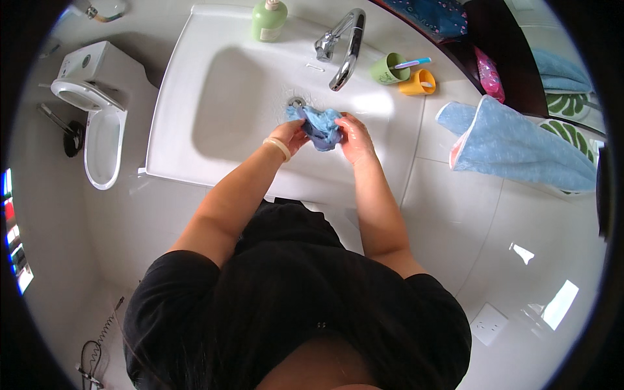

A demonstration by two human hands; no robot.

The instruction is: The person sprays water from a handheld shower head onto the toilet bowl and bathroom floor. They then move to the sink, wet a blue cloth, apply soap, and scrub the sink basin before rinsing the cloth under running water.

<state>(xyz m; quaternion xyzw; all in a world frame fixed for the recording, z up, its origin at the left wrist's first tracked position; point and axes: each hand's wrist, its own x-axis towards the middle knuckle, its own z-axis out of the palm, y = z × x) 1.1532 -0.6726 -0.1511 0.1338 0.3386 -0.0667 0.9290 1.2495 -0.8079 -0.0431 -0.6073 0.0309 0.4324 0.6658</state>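
Between both hands is a bunched, wet-looking blue cloth (321, 126), held over the basin of a white washbasin (229, 107). My left hand (291, 136), with a pale bangle on its wrist, pinches the cloth's left side. On the opposite side my right hand (356, 137) grips it with thumb and fingers; its skin glistens with water. Just beyond the cloth's left end lies the metal drain (296, 101), with a little water around it. The chrome faucet (348, 53) arches above and to the right. Whether water is running from it, I cannot tell.
A green pump bottle (269, 22) stands on the basin's back rim. Right of the faucet are a green cup (390, 69) with a toothbrush and a yellow cup (418, 83). A blue towel (521, 146) hangs at the right. A toilet (105, 141) and a brush (73, 139) are leftward.
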